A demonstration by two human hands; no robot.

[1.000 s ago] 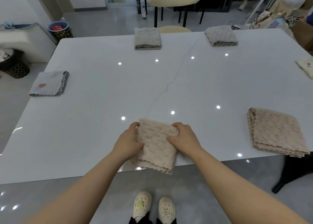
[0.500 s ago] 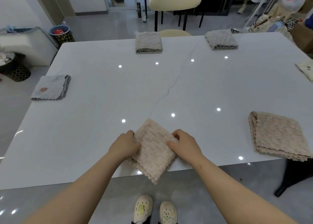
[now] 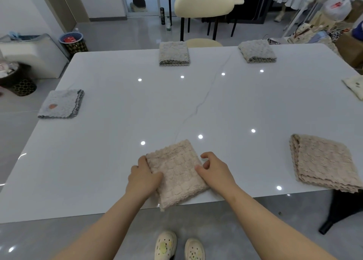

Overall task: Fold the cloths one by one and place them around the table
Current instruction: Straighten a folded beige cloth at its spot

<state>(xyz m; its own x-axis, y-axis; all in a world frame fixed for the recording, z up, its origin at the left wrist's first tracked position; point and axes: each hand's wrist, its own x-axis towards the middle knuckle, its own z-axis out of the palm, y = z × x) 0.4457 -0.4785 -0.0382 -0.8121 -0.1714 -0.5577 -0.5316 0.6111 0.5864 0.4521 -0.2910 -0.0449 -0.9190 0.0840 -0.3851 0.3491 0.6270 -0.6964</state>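
A folded beige cloth (image 3: pixel 177 171) lies at the near edge of the white table (image 3: pixel 121 134), one corner hanging over the edge. My left hand (image 3: pixel 142 178) grips its left side, thumb on top. My right hand (image 3: pixel 215 170) sits at its right edge with fingers curled and slightly lifted, thumb touching the cloth. Other folded cloths lie around the table: a beige one (image 3: pixel 322 162) near right, a grey one (image 3: pixel 61 103) at left, two grey-beige ones (image 3: pixel 173 53) (image 3: pixel 257 51) at the far edge, and a cream one (image 3: pixel 355 87) at the right edge.
A cream chair (image 3: pixel 204 3) stands behind the far edge of the table. A bin (image 3: pixel 73 43) and a white unit (image 3: pixel 29 53) are on the floor at the left. Bags and clutter (image 3: pixel 324 24) fill the far right. My shoes (image 3: pixel 178 246) show below the table edge.
The beige cloth has been turned and slid further onto the table, and flattened. My right hand has loosened from it, fingers now lifted; my left hand still holds the left side.
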